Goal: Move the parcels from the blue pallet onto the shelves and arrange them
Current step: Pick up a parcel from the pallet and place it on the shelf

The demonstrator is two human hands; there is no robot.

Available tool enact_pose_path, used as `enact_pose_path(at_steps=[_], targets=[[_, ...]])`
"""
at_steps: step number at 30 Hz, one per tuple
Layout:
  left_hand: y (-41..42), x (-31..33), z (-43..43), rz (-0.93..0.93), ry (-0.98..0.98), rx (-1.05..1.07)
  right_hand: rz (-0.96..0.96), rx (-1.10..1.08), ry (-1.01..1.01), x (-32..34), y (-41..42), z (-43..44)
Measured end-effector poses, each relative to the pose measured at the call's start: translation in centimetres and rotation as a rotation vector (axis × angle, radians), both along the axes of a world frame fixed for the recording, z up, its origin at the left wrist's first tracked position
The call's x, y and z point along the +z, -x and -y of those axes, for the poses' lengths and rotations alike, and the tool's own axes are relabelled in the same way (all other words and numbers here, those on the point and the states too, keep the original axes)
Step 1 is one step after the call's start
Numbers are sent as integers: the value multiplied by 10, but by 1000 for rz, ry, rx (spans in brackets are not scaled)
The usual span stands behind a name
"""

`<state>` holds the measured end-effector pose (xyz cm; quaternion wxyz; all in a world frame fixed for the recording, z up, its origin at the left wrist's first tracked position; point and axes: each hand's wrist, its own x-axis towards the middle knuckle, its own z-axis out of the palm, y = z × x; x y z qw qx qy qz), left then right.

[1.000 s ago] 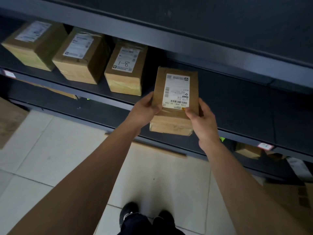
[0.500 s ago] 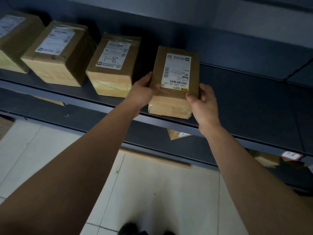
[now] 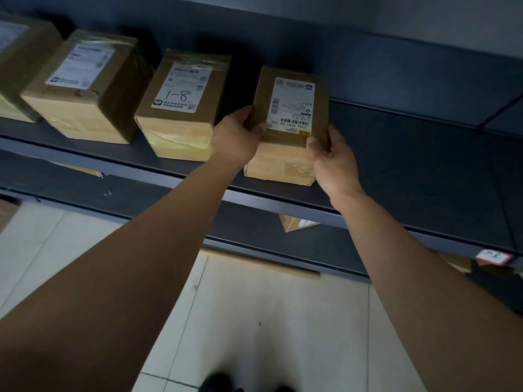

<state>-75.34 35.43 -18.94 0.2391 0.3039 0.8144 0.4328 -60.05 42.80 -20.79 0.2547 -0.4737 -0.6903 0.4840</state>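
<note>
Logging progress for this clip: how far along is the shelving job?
Done: three parcels stand in a row on the shelf, including the 1-8 parcel. In hand: the left hand and right hand grip a fourth parcel, apparently set beside them. Left: releasing and aligning it; the pallet is out of view.

Arms extended, left grip (image 3: 239, 137), right grip (image 3: 332, 159), seemingly clasping

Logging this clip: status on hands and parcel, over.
Left hand and right hand grip the parcel. Parcel on the shelf, right of the 1-8 box, gap between. Nothing blocking.
</note>
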Motion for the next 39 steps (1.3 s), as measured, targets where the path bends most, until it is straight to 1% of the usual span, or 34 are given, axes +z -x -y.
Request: enact_pose_path(at_steps=[6, 8, 10, 14, 17, 21, 25, 28, 32, 36, 39], targets=[[-6, 9, 11, -382, 119, -132, 226, 49, -149, 21, -7, 4], [-11, 15, 19, -511, 158, -196, 300, 63, -155, 28, -15, 9], [-19, 24, 28, -595, 245, -259, 395, 85, -140, 38, -26, 19], [-40, 57, 49, -706, 429, -382, 601, 176, -193, 68, -55, 42], [-61, 88, 67, -753, 497, -469, 738, 234, -239, 98, -81, 61], [-96, 133, 92, -770, 576, -594, 832, 263, -252, 140, -120, 95], [-134, 172, 118, -743, 549, -684, 896, 232, -204, 181, -163, 134], [-162, 197, 140, -753, 529, -783, 932, 146, -150, 210, -196, 167], [-200, 234, 165, -796, 458, -921, 940, 13, -69, 251, -241, 213], [-248, 267, 181, -878, 393, -1074, 959, -117, -55, 291, -291, 262], [-290, 285, 191, -915, 305, -1169, 976, -217, -5, 315, -332, 296]])
